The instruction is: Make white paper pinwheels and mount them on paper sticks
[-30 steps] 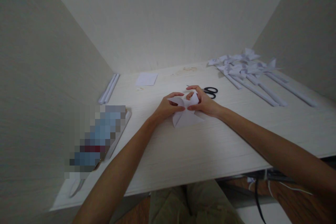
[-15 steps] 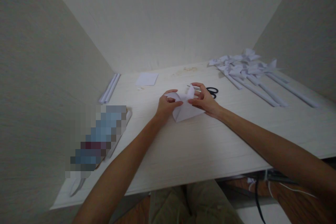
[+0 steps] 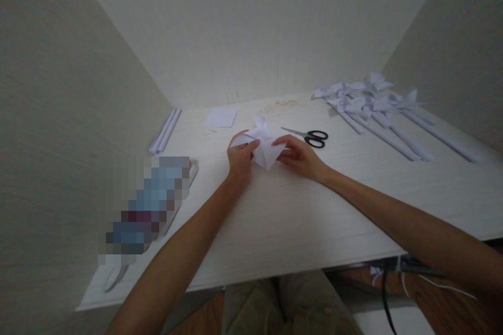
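A folded white paper piece [image 3: 264,147] with pointed flaps lies at the middle of the white table [image 3: 298,214]. My left hand [image 3: 239,156] pinches its left flap, fingers closed on the paper. My right hand [image 3: 299,156] grips its right edge between thumb and fingers. Black-handled scissors [image 3: 310,136] lie just right of the paper, a little beyond my right hand.
Several finished paper pinwheels on rolled paper sticks [image 3: 377,110] lie at the back right. A small white paper square [image 3: 220,117] sits at the back. Rolled paper sticks [image 3: 165,130] lie along the left wall. A blurred-out object [image 3: 147,209] lies at the left front. Walls enclose three sides.
Both hands have slid the paper piece left and away from me, turning it. The scissors, partly covered by my right hand before, now show fully.
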Action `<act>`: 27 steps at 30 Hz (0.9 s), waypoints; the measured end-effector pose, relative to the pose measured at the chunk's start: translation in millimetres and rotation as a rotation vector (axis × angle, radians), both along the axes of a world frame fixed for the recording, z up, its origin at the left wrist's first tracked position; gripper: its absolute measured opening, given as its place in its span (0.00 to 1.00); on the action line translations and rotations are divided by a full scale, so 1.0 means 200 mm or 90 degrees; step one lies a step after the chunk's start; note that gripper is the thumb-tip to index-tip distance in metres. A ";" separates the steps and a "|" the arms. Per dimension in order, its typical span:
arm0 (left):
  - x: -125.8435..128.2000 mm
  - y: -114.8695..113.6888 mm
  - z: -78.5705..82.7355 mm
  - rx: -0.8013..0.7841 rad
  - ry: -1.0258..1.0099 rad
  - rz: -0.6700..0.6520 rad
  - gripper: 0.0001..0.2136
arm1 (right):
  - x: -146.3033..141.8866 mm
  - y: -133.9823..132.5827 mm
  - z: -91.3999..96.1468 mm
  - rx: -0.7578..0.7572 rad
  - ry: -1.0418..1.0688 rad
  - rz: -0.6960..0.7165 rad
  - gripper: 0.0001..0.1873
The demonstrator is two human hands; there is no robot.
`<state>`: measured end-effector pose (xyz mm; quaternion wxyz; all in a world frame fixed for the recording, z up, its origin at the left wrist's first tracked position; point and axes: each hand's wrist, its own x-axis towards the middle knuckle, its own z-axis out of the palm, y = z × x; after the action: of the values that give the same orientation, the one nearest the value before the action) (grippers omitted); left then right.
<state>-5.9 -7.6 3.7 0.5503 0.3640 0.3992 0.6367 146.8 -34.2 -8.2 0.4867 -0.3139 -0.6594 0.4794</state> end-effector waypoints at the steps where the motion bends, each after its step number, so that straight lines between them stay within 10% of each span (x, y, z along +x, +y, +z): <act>1: 0.00 -0.01 0.00 -0.004 -0.002 -0.003 0.20 | 0.00 0.00 -0.01 0.002 -0.021 0.012 0.14; 27: 0.04 -0.04 -0.01 0.005 0.071 -0.040 0.19 | -0.01 0.03 -0.01 -0.036 0.009 -0.197 0.07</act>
<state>2.6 -14.9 1.5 0.5457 0.4136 0.4147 0.5993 144.5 -29.1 -10.7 0.5503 -0.4221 -0.5857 0.4194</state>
